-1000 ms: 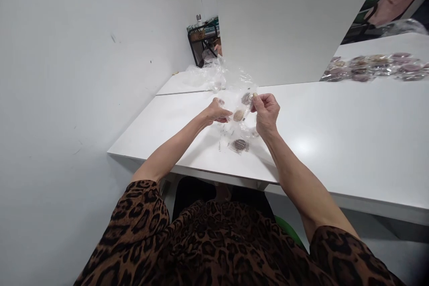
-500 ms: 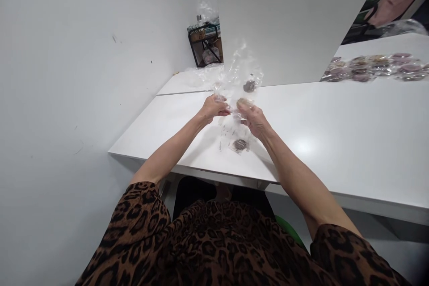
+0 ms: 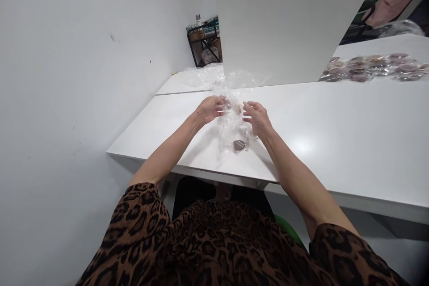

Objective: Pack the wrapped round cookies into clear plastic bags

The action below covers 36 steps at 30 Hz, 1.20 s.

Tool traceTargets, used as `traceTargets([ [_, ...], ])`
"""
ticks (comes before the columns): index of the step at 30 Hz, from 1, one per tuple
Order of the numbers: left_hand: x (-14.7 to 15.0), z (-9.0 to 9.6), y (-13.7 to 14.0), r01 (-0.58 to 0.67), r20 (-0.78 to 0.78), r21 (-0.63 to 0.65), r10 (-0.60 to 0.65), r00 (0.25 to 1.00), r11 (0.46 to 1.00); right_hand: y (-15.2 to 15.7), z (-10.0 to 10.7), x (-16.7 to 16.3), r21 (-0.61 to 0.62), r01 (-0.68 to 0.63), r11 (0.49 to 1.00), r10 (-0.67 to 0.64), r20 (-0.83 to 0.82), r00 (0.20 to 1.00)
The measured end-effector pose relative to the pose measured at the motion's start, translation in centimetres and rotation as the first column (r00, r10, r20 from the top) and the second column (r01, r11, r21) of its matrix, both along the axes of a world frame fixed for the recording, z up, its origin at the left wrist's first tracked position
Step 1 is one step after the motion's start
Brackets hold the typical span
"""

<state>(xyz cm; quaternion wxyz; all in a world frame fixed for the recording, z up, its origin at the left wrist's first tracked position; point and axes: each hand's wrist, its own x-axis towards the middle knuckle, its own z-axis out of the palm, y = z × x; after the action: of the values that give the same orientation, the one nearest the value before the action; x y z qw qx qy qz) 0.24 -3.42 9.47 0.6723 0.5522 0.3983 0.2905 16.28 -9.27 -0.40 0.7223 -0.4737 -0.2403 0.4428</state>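
A crumpled clear plastic bag point(image 3: 231, 123) lies between my hands on the white table. My left hand point(image 3: 212, 108) is closed on its upper left part, the fingers partly behind the film. My right hand point(image 3: 257, 117) is at the bag's right side, its fingers bent and apart, the tips close to the film; whether they touch it is unclear. Through the plastic a small brownish round piece point(image 3: 238, 109) shows near the right fingertips. At the lower end of the bag is a dark round piece with pale marking point(image 3: 239, 145).
Several wrapped round pieces point(image 3: 375, 67) in purple, tan and brown lie at the far right. A tall pale panel point(image 3: 284, 22) rises behind the table point(image 3: 335, 143). More clear plastic point(image 3: 204, 73) and a black shelf point(image 3: 204, 44) are at the back left, beside the wall.
The raised upper part of the bag has sunk and bunched up between my hands. The dark piece seen high in it no longer shows there. My right fingers have come away from the tan piece.
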Motion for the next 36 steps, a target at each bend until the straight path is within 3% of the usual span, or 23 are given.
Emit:
traceTargets([
  [2, 0.2, 0.3, 0.0, 0.007, 0.022, -0.02, -0.006, 1.0, 1.0, -0.2, 0.3, -0.3, 0.016, -0.045, 0.999, 0.045, 0.02, 0.999],
  [7, 0.4, 0.9, -0.4, 0.054, -0.023, 0.052, -0.053, 0.998, 0.997, -0.7, 1.1, -0.7, 0.063, -0.309, 0.949, 0.312, -0.05, 0.949],
  [9, 0.3, 1.2, -0.6, 0.07, -0.002, 0.073, -0.07, 0.998, 0.995, -0.4, 0.8, -0.5, 0.056, -0.27, 0.961, 0.273, -0.059, 0.96],
  [12, -0.2, 2.2, -0.7, 0.065, 0.05, 0.086, -0.069, 0.996, 0.994, 0.4, -0.4, 0.6, -0.028, -0.059, 0.998, 0.058, -0.039, 0.998],
  [15, -0.8, 3.4, -0.7, 0.067, 0.081, 0.101, -0.075, 0.994, 0.993, 1.2, -1.5, 2.1, -0.11, 0.137, 0.985, -0.132, 0.046, 0.99],
  [19, -0.7, 4.6, -0.6, 0.099, 0.07, 0.194, -0.114, 0.991, 0.976, 1.2, -1.5, 3.3, -0.123, 0.23, 0.965, -0.224, 0.059, 0.973],
  [24, 0.8, 3.9, -0.5, 0.182, -0.113, 0.227, -0.16, 0.981, 0.957, 0.4, -0.3, 2.8, -0.067, 0.166, 0.984, -0.164, 0.031, 0.986],
  [31, 0.3, 3.8, -0.6, 0.221, -0.064, 0.156, -0.214, 0.975, 0.963, 0.1, 0.5, 1.4, 0.029, 0.049, 0.998, -0.051, 0.05, 0.997],
  [36, 0.3, 4.5, -0.6, 0.158, -0.115, 0.224, -0.134, 0.984, 0.962, -0.2, 0.9, 1.4, 0.092, -0.072, 0.993, 0.06, 0.133, 0.989],
])
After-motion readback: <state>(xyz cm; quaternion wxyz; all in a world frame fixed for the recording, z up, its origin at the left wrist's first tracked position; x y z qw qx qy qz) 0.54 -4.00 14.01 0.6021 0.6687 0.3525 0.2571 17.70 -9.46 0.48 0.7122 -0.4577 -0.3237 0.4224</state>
